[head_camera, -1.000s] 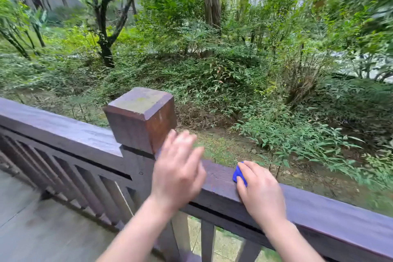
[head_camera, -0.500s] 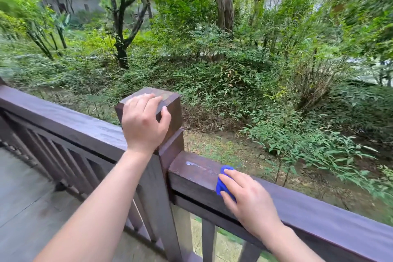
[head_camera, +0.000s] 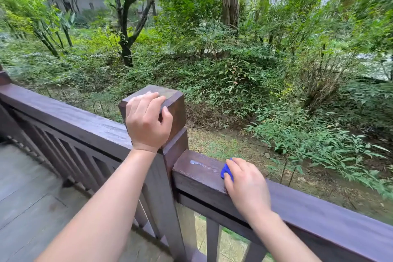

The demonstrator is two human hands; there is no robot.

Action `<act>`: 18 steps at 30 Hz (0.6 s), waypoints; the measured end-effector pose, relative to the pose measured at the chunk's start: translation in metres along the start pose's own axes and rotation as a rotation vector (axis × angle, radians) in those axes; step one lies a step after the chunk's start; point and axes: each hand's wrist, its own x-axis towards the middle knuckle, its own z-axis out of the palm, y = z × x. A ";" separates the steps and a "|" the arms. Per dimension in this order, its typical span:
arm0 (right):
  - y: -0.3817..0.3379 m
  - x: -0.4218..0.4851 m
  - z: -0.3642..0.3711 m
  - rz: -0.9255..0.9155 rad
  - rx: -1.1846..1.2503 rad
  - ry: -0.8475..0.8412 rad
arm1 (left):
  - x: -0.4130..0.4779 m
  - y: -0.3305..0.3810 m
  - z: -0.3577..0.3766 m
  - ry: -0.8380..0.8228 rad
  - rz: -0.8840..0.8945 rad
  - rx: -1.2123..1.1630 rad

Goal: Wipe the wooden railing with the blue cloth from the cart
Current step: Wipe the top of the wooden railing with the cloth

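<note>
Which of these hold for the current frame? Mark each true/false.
1. The left hand grips the square post cap. True.
2. The blue cloth lies under the left hand. False: the right hand presses it on the top rail.
3. A pale streak shows on the rail between post and cloth. True.
4. The right hand rests on the post cap. False: it is on the rail, right of the post.

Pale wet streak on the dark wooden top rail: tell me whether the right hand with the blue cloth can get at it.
Probably yes. The right hand presses the blue cloth on the dark wooden top rail just right of the pale wet streak, with bare rail between. The left hand grips the square post cap, clear of it.
</note>
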 end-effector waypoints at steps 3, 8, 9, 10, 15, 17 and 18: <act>-0.022 -0.002 0.005 -0.176 0.023 -0.009 | 0.000 0.000 -0.001 -0.004 0.005 -0.002; 0.009 -0.011 -0.003 -0.143 0.021 -0.027 | -0.001 -0.001 0.000 -0.007 0.012 0.026; 0.006 -0.006 -0.001 -0.085 0.018 -0.013 | 0.000 -0.001 0.000 -0.007 0.014 0.030; -0.002 0.000 0.002 -0.039 0.026 -0.009 | 0.001 0.000 0.001 -0.007 0.015 0.037; -0.024 -0.006 0.009 -0.211 0.053 -0.034 | 0.001 0.000 -0.001 0.001 0.021 0.058; -0.007 -0.013 0.006 -0.251 0.047 -0.044 | 0.000 0.000 0.001 0.004 0.015 0.056; 0.000 -0.011 0.004 -0.226 0.030 -0.046 | -0.001 0.001 0.001 0.004 0.008 0.054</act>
